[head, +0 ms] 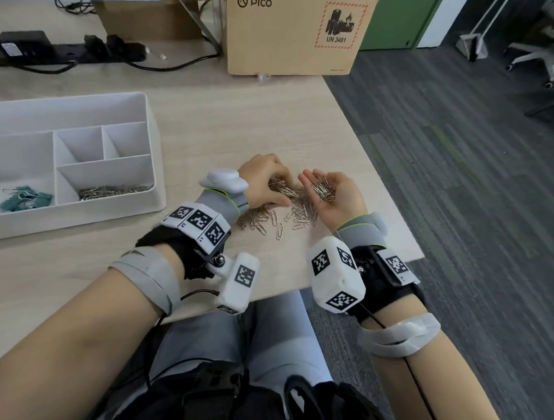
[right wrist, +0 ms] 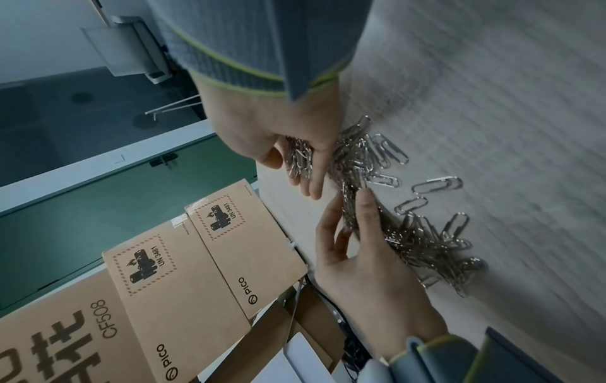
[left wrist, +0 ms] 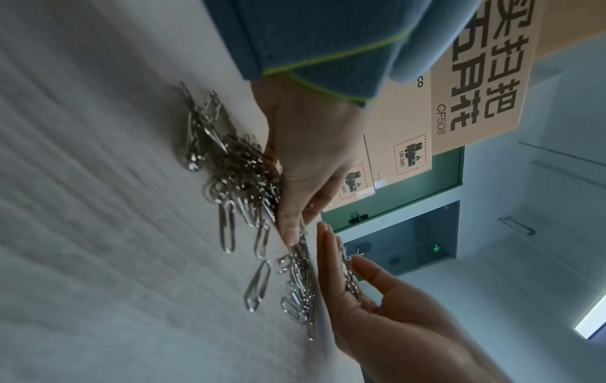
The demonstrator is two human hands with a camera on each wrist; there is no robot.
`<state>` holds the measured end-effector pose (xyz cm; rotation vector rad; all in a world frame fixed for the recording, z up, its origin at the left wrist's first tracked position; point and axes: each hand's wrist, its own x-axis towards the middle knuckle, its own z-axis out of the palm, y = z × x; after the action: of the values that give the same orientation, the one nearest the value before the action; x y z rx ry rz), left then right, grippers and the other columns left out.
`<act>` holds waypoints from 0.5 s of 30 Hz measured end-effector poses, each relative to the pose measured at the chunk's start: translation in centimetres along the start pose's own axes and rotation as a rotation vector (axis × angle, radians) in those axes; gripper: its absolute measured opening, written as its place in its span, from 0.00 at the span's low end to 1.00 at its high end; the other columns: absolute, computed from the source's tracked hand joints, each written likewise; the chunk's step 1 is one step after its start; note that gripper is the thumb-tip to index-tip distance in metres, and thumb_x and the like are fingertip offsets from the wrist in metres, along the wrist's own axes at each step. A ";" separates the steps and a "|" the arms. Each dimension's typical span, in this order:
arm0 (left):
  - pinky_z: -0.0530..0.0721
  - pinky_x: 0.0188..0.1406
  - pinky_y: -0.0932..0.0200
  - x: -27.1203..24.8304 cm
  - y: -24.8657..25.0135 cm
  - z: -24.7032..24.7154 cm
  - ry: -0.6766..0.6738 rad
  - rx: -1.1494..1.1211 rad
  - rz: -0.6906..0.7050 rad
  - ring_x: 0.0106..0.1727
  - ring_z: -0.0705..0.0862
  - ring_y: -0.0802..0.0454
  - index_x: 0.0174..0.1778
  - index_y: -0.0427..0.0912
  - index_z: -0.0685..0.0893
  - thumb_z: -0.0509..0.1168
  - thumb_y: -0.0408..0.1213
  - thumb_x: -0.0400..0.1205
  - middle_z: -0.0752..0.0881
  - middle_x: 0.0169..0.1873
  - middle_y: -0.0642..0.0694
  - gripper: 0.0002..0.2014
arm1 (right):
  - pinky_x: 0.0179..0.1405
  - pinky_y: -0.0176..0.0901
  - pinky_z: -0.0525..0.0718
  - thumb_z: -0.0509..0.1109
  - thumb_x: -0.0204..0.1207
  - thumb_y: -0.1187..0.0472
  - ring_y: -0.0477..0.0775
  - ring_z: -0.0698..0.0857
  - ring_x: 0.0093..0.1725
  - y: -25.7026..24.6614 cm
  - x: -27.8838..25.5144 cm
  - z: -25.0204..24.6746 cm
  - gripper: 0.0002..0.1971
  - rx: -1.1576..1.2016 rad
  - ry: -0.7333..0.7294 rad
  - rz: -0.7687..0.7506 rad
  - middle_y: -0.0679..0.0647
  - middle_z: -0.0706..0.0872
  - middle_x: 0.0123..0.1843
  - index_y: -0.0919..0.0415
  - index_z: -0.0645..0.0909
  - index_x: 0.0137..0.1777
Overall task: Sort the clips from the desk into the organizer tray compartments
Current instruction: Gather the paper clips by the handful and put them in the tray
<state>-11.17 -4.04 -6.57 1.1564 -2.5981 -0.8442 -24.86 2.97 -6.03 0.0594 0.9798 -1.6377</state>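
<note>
Many paper clips (head: pixel 278 215) remained right of the organizer tray (head: pixel 150 125); left hand (head: pixel 264 182) apparently pinched some, cupped right hand (head: pixel 335 194) held others.

Silver paper clips (head: pixel 278 215) heaped beside white organizer tray (head: pixel 155 142)

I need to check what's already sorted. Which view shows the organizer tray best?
The head view: the organizer tray lies fully visible, silver paper clips in one compartment, teal clips in another. Neither wrist view shows the tray.
</note>
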 end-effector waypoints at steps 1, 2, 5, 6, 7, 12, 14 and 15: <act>0.73 0.53 0.56 0.0 0.0 0.0 0.016 -0.011 -0.001 0.56 0.79 0.44 0.50 0.48 0.88 0.78 0.44 0.66 0.82 0.52 0.43 0.17 | 0.61 0.55 0.82 0.51 0.82 0.71 0.65 0.82 0.53 0.1 0.0 -0.1 0.12 0.000 0.000 0.000 0.67 0.79 0.46 0.72 0.75 0.42; 0.73 0.51 0.57 0.1 0.0 0.1 0.035 -0.024 -0.004 0.55 0.80 0.44 0.48 0.47 0.88 0.78 0.42 0.67 0.82 0.51 0.42 0.15 | 0.59 0.54 0.82 0.51 0.83 0.70 0.65 0.82 0.54 0.1 0.0 -0.1 0.12 0.001 -0.001 0.001 0.68 0.78 0.49 0.72 0.75 0.43; 0.76 0.52 0.53 0.2 -0.1 0.1 0.066 -0.055 -0.012 0.52 0.82 0.42 0.46 0.44 0.90 0.78 0.38 0.66 0.85 0.47 0.41 0.13 | 0.52 0.53 0.87 0.52 0.83 0.68 0.68 0.81 0.64 0.0 -0.1 -0.2 0.11 -0.004 -0.005 0.008 0.70 0.77 0.56 0.72 0.74 0.46; 0.77 0.52 0.52 0.2 -0.2 0.1 0.077 -0.068 -0.012 0.51 0.82 0.42 0.45 0.44 0.90 0.78 0.36 0.66 0.86 0.46 0.40 0.12 | 0.52 0.53 0.87 0.52 0.83 0.68 0.68 0.79 0.68 0.0 0.0 -0.3 0.11 0.000 -0.005 0.010 0.71 0.77 0.59 0.72 0.74 0.48; 0.78 0.52 0.51 0.2 -0.2 0.1 0.090 -0.084 -0.013 0.50 0.83 0.41 0.44 0.43 0.90 0.78 0.35 0.66 0.87 0.45 0.40 0.11 | 0.53 0.53 0.85 0.52 0.83 0.67 0.69 0.78 0.70 0.0 0.0 -0.4 0.11 0.005 -0.006 0.018 0.73 0.78 0.63 0.73 0.74 0.50; 0.76 0.39 0.70 0.5 0.0 -0.8 0.140 -0.218 -0.001 0.37 0.82 0.54 0.42 0.40 0.91 0.77 0.30 0.65 0.90 0.40 0.39 0.10 | 0.50 0.53 0.85 0.52 0.84 0.65 0.68 0.83 0.62 -0.2 -0.2 -0.3 0.12 -0.008 -0.027 0.069 0.73 0.76 0.68 0.74 0.74 0.54; 0.75 0.34 0.74 0.7 0.5 -1.3 0.147 -0.265 0.014 0.30 0.81 0.66 0.42 0.39 0.91 0.77 0.30 0.65 0.89 0.37 0.40 0.10 | 0.45 0.53 0.89 0.52 0.84 0.64 0.64 0.84 0.49 -0.1 -0.4 0.0 0.13 -0.030 -0.005 0.068 0.71 0.77 0.62 0.74 0.74 0.54; 0.75 0.32 0.77 0.7 0.8 -1.5 0.148 -0.289 0.024 0.28 0.80 0.70 0.42 0.39 0.91 0.77 0.31 0.66 0.89 0.36 0.41 0.10 | 0.42 0.53 0.90 0.53 0.84 0.64 0.63 0.83 0.48 -0.1 -0.3 0.2 0.14 -0.035 0.012 0.065 0.69 0.78 0.60 0.74 0.73 0.59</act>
<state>-11.63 -4.77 -4.89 1.0599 -2.2762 -1.0443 -24.74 3.13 -5.71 0.0768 1.0056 -1.5620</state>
